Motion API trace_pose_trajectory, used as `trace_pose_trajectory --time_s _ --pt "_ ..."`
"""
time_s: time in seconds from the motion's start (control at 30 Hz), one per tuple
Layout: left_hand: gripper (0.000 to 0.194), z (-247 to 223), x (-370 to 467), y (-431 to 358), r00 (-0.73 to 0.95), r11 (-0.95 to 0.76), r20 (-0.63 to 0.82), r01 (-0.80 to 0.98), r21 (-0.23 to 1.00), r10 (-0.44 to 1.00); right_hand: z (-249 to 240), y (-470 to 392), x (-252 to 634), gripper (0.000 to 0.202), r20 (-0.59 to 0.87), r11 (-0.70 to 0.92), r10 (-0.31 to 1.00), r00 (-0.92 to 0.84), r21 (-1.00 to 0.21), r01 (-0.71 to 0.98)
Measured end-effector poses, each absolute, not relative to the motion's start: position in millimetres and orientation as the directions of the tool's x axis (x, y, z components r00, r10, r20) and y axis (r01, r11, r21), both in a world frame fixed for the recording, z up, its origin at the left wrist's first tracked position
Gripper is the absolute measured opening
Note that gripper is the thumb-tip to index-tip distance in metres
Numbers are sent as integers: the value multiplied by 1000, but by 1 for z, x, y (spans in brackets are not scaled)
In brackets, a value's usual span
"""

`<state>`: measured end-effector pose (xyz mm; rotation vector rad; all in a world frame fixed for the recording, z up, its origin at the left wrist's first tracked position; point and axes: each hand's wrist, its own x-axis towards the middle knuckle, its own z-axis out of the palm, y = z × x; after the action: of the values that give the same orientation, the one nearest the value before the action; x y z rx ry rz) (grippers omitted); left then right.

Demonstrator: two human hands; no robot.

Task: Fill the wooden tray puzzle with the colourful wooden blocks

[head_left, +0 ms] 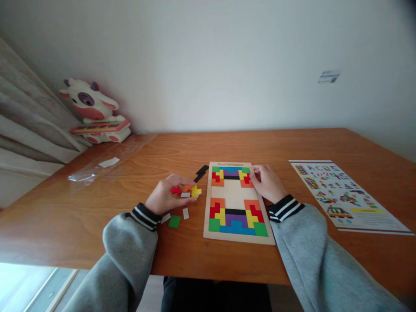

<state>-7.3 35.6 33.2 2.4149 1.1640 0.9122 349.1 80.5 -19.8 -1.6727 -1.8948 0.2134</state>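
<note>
Beside the puzzle board (234, 196), left hand (163, 194) and right hand (268, 183) curl, grips unclear; the yellow block (196, 191) looks light, stiff, best edge-pinched.

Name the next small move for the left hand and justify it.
Probably have the left hand carry the yellow piece to the bare middle of the board. That piece sits near its thumb and fingertips, coloured blocks fill only the board's two ends, and the right hand is at the board's right edge, perhaps steadying it.
</note>
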Motion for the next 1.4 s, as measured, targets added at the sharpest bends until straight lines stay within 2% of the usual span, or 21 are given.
trace_pose_trajectory --time_s 0.2,0.4,0.57,0.77,1.0,1.27,1.4 --pt "35 28 51 60 619 -707 363 504 496 696 -18 78 347 25 327 175 945 0 -504 846" --pt "33 14 55 64 685 -752 352 456 475 638 -17 77 345 28 334 190 942 -12 -506 841" --pt "22 19 51 57 695 -796 398 460 394 599 -17 78 346 34 333 187 943 -6 -516 836" --pt "31 23 51 45 742 -832 388 427 356 547 -17 78 346 36 349 207 937 -18 -513 833" --pt "25 21 44 48 723 -851 447 445 281 526 -19 79 348 40 348 217 937 -32 -506 835" --pt "31 20 47 46 745 -861 432 421 286 508 -15 78 345 39 312 170 950 -1 -514 841" --pt "27 20 46 46 742 -861 437 423 284 508 -14 77 345 37 303 159 953 3 -510 846"
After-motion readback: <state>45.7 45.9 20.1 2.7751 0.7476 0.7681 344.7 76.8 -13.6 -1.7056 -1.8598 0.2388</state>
